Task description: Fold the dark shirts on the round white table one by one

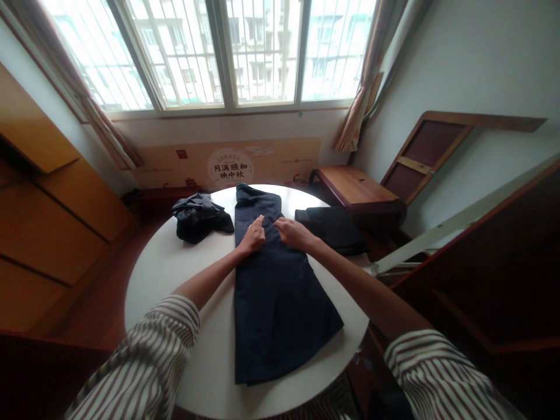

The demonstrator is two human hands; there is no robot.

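A dark navy pair of trousers [275,291] lies folded lengthwise down the middle of a round white table [175,274]. My left hand [254,234] rests flat on the cloth near its far half, fingers stretched out. My right hand [292,231] lies flat beside it on the same garment, fingers pointing left, almost touching the left hand. Both arms wear striped sleeves.
A crumpled dark garment [199,217] sits at the table's far left. A folded black garment [335,228] lies at the far right edge. A wooden bench [354,186] stands beyond, wooden cabinets [52,221] to the left, a window behind.
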